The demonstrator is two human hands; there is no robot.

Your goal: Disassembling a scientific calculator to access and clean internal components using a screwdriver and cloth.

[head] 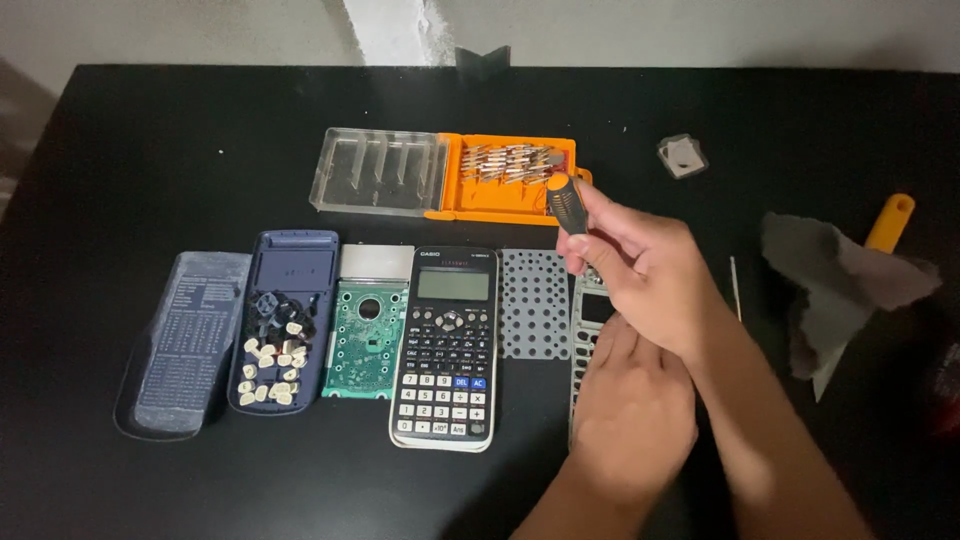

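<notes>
My right hand (pixel 645 270) grips a screwdriver (pixel 567 203) with a black and orange handle, held upright over a grey calculator front frame (pixel 583 340) on the black table (pixel 150 130). My left hand (pixel 630 405) lies flat on the lower part of that frame and hides most of it. Left of the frame lie a grey perforated key mat (pixel 534 303) and a whole calculator (pixel 447 345) with its keys up.
A green circuit board (pixel 366 338), a dark blue shell holding loose keys (pixel 278 335) and a slide cover (pixel 183 342) lie further left. An open orange bit case (pixel 505 180) sits behind. At right are a grey cloth (pixel 835 285), an orange-handled tool (pixel 890 220) and a small packet (pixel 683 156).
</notes>
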